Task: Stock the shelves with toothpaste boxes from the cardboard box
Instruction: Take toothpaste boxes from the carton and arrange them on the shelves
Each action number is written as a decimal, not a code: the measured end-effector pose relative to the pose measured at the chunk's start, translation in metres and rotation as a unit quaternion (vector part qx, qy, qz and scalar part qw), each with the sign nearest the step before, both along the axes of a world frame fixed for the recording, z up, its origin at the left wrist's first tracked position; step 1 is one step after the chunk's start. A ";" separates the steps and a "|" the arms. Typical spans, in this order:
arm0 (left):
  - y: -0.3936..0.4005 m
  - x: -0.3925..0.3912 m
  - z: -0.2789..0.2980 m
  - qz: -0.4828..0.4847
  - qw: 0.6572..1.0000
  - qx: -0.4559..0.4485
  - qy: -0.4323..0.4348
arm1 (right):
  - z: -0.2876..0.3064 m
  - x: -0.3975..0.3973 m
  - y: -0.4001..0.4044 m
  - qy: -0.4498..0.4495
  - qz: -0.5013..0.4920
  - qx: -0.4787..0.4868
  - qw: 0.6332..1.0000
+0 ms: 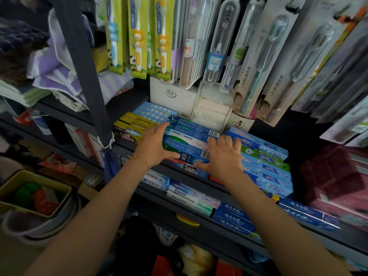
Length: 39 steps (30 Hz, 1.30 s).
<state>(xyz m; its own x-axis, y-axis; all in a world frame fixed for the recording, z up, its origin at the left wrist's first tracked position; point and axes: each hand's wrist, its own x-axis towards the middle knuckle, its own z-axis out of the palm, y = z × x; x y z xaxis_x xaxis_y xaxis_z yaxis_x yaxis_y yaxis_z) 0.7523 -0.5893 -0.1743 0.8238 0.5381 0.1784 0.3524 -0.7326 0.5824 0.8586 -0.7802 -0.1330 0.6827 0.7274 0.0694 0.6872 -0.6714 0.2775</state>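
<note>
i had both hands spread flat on the blue toothpaste boxes (pixel 189 136) stacked on the shelf (pixel 219 188): left hand (pixel 154 146) at their left end, right hand (pixel 223 158) on top, long axis running left-right between them.

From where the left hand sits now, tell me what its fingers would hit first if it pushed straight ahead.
Probably the yellow boxes just beyond the left hand, which rests on the blue toothpaste stack; depth is unclear.
</note>
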 end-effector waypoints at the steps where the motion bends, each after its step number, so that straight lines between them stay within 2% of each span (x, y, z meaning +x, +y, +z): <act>1: -0.001 0.000 0.000 0.000 1.000 -0.001 0.000 | -0.002 -0.002 0.000 -0.001 -0.003 0.006 1.000; 10: -0.011 -0.011 -0.007 0.000 0.998 0.026 -0.055 | -0.001 -0.004 -0.001 0.051 0.017 0.043 0.998; 16: -0.021 -0.014 -0.010 0.027 0.998 0.038 -0.046 | 0.001 -0.002 0.000 0.128 0.009 0.109 0.986; 26: -0.028 -0.023 -0.015 0.044 0.996 0.038 -0.065 | 0.010 -0.005 0.009 0.240 -0.012 0.141 0.960; 31: -0.029 -0.022 -0.012 0.046 0.997 0.036 -0.053 | 0.021 0.006 0.005 0.283 0.028 0.160 0.945; 33: -0.028 -0.021 -0.010 0.042 0.998 0.037 -0.039 | 0.027 0.016 -0.002 0.323 0.030 0.220 0.920; 35: -0.027 -0.019 -0.009 0.041 0.998 0.041 -0.028 | 0.034 0.026 -0.012 0.381 0.020 0.311 0.871; 37: -0.026 -0.016 -0.008 0.042 0.998 0.046 -0.023 | 0.040 0.029 -0.020 0.450 -0.022 0.386 0.805; 39: -0.026 -0.011 -0.006 0.038 0.997 0.065 -0.018 | 0.042 0.030 -0.026 0.540 -0.066 0.442 0.713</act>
<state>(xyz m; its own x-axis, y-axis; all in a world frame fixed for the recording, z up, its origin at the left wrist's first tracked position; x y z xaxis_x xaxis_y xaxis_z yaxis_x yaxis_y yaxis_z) 0.7410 -0.6155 -0.1802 0.7731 0.5691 0.2800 0.3900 -0.7747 0.4978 0.8889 -0.8059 -0.0909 0.7439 0.6499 -0.1557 0.0951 -0.3335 -0.9379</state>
